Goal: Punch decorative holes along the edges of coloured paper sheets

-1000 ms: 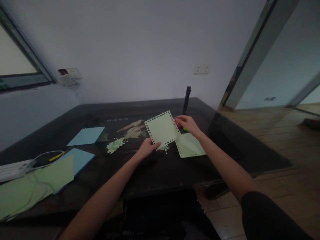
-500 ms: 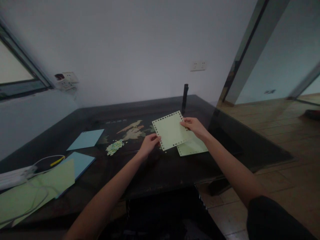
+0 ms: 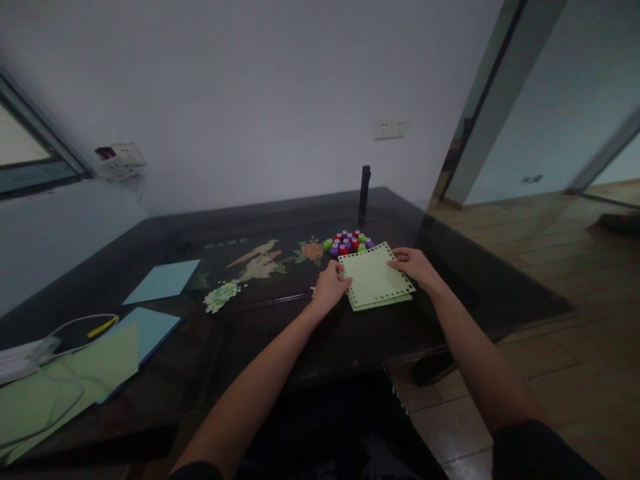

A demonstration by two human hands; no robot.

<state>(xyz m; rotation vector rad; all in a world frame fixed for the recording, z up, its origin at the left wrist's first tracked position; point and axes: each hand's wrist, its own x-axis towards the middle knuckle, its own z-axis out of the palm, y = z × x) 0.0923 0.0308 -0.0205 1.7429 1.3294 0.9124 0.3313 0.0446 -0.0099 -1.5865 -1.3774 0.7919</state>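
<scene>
A pale green sheet of paper (image 3: 373,275), with small punched holes along its edges, is held by its two sides just above the dark table. My left hand (image 3: 330,288) pinches its left edge. My right hand (image 3: 413,265) has thumb and fingers closed on the upper right edge. Beneath it lies another pale green sheet (image 3: 393,302), of which only a strip along the front shows. Right behind the papers sits a cluster of small red, purple and green knobs (image 3: 347,241), perhaps little craft punches, partly covered by the upper sheet.
Paper bits (image 3: 221,295) lie in a pile left of my hands. Farther left are a blue sheet (image 3: 163,281), a blue stack (image 3: 150,328), larger green sheets (image 3: 75,383) and a white cable (image 3: 95,317). A black upright object (image 3: 364,195) stands at the back.
The held sheet has moved right and down over the other sheet, now nearly lined up with it. Both hands moved with it. The coloured knobs behind have come into view.
</scene>
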